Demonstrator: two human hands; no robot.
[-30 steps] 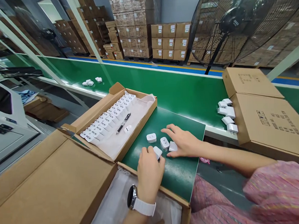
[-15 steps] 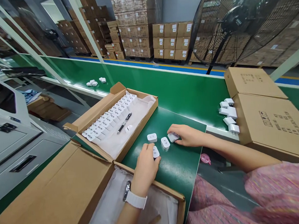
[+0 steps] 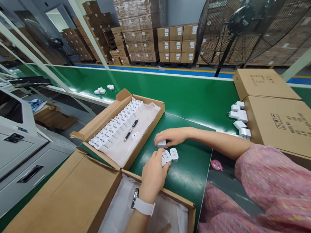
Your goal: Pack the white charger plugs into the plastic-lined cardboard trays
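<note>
Half-curled left hand [image 3: 153,173] and right hand [image 3: 173,136] seemingly pinch white chargers [image 3: 173,153].

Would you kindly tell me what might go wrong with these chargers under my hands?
The left hand and right hand crowd several loose chargers together on the mat; one might slip free or get knocked. The pen lies loose in the box beside the packed row, so it might scratch a charger or be packed by mistake.

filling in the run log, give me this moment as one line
left hand at near chargers | right hand over far charger | all on green mat | box at left holds charger row, pen
</note>
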